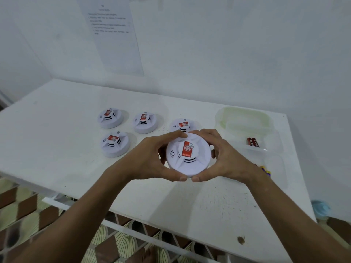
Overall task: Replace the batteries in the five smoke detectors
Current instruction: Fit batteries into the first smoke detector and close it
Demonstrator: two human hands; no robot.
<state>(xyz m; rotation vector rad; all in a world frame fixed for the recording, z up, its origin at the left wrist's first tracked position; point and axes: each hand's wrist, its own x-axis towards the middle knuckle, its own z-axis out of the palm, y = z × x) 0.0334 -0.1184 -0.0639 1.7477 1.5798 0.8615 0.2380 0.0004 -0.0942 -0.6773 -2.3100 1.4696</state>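
Observation:
A round white smoke detector (188,158) with a red label is held above the white table (57,149). My left hand (152,158) grips its left side and my right hand (222,156) grips its right side, thumbs meeting at its near edge. Several more detectors lie on the table: one at the back left (110,118), one beside it (145,122), one in front (115,144), and one (182,125) partly hidden behind my fingers. Two red batteries (252,142) lie in a clear tray (273,149) on the right. Yellow and purple batteries (266,170) peek out behind my right wrist.
A clear plastic container (245,118) stands at the back right, touching the tray. A printed sheet (114,35) hangs on the white wall behind. Patterned floor tiles (28,215) show below the table's front edge. A blue object (321,207) lies on the floor at right.

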